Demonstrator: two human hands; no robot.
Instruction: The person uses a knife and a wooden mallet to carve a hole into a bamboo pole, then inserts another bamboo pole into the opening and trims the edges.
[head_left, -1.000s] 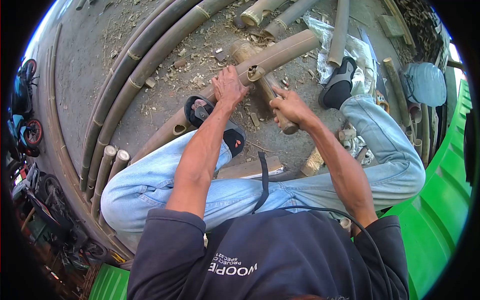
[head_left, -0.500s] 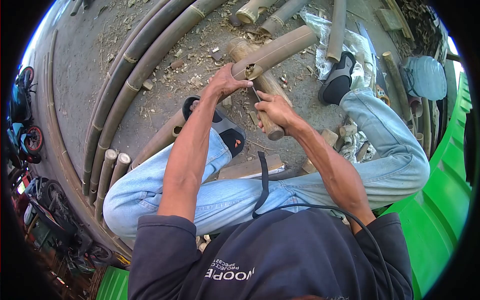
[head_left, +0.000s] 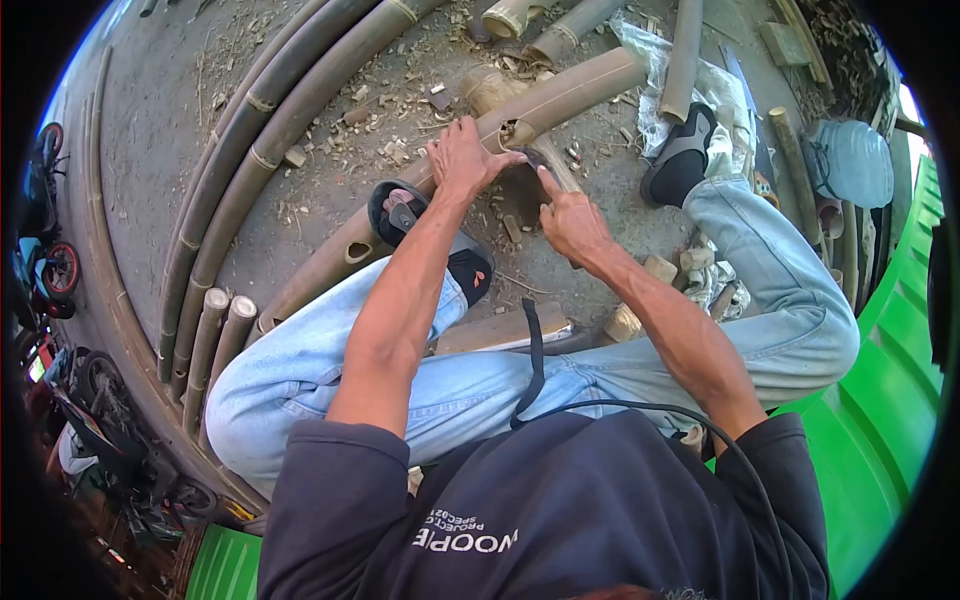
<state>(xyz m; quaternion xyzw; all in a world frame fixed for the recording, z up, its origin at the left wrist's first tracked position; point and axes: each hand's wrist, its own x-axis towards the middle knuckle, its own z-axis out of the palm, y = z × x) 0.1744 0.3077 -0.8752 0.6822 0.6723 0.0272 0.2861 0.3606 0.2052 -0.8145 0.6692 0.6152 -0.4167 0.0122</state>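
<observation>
A thick brown bamboo pole (head_left: 585, 92) slants across a round wooden log (head_left: 492, 90). A jagged hole (head_left: 512, 132) is cut in its side, and another hole (head_left: 358, 250) shows lower down. My left hand (head_left: 465, 163) grips the pole just below the upper hole, its thumb stretched out toward the blade. My right hand (head_left: 575, 225) is closed round a knife, forefinger laid forward along it. The knife's blade (head_left: 531, 162) looks dark and blurred beside the left thumb, close to the upper hole; the wooden handle is mostly hidden under my palm.
Long bamboo poles (head_left: 285, 125) curve along the left. Cut bamboo pieces (head_left: 205, 335) stand beside my left knee. Chips litter the ground. My shod feet (head_left: 683, 160) flank the work. A plastic water jug (head_left: 850, 163) stands right, near green corrugated sheeting (head_left: 890, 400). Motorbikes (head_left: 62, 270) are far left.
My right hand has shifted right and slightly up, and the knife has turned so its handle is now mostly hidden. My left hand has moved slightly right; the view has shifted a little.
</observation>
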